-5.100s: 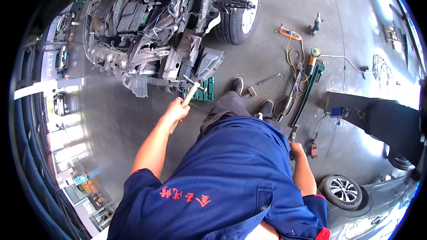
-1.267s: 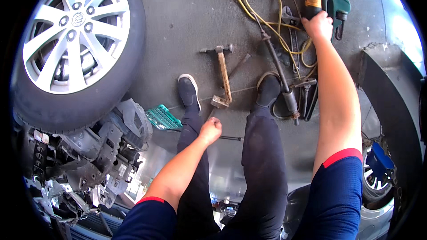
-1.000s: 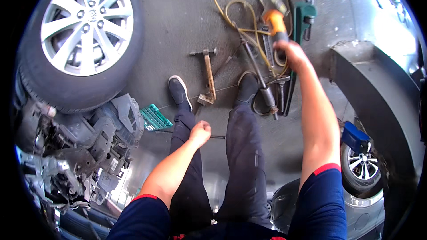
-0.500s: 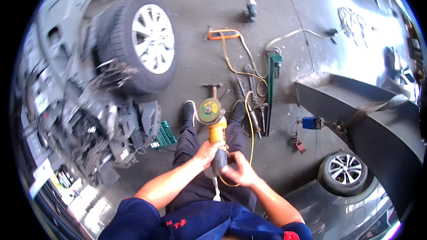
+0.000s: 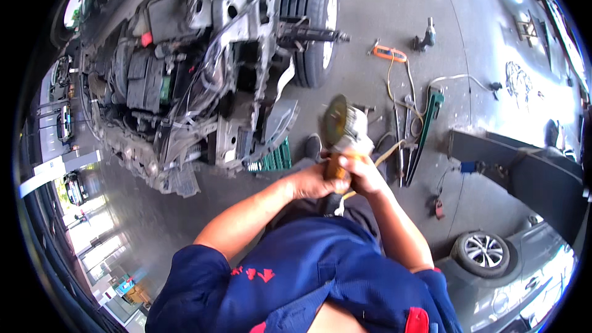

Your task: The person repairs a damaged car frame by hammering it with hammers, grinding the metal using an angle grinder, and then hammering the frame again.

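Note:
A yellow angle grinder (image 5: 356, 129) is in both my hands, raised in front of my body. Its round disc (image 5: 336, 119) stands nearly edge-on and is blurred by motion. My left hand (image 5: 312, 181) is wrapped round the yellow body from the left. My right hand (image 5: 364, 174) closes round it from the right, nearer the metal head. The dark rear end points toward my body, and a yellow cord (image 5: 390, 153) runs off to the right. To the left is a stripped car front (image 5: 237, 95) with bare metal rails; the disc is apart from it.
A green pipe wrench (image 5: 427, 126), long-handled tools and an orange-framed tool (image 5: 390, 53) with cords lie on the floor. Beyond is a power tool (image 5: 426, 36). A green tool case (image 5: 271, 157) sits by the car front. A dark steel beam (image 5: 524, 166) and grey car (image 5: 493, 290) are right.
My view has turned left, showing more of the car front. The grinder has come up and its disc has tilted edge-on. My right hand has moved forward onto the grinder's body.

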The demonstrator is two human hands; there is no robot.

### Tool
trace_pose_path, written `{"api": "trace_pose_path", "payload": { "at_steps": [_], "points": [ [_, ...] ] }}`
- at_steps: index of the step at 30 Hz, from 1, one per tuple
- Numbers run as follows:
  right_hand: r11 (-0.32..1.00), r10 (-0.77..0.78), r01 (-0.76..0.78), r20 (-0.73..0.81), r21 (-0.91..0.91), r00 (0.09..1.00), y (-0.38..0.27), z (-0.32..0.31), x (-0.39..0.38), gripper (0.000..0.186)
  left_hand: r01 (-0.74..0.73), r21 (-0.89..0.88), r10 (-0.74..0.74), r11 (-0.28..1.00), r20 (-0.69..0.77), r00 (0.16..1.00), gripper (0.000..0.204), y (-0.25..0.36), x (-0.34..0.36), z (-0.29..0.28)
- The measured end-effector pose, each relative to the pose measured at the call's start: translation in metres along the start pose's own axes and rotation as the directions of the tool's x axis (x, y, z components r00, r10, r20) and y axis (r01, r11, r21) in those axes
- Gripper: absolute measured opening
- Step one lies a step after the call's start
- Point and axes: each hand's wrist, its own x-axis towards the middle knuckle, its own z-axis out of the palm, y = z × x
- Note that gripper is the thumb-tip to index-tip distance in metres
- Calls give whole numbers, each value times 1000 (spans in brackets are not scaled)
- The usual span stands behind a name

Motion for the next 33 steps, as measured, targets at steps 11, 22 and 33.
{"api": "trace_pose_path", "payload": {
  "at_steps": [11, 22, 33],
  "points": [
    [980, -171, 155, -134, -125, 976, 106, 136, 104, 27, -13, -240, -62, 971, -305, 950, 68, -105, -134, -48],
    [993, -112, 112, -395, -24, 912, 159, 148, 149, 31, 212, -166, -269, 963, -582, 768, 52, -193, -157, -40],
    [984, -61, 137, -497, 118, 866, 166, 166, 162, 27, 258, -210, -333, 943, -603, 725, 53, -148, -180, -52]
  ]
}}
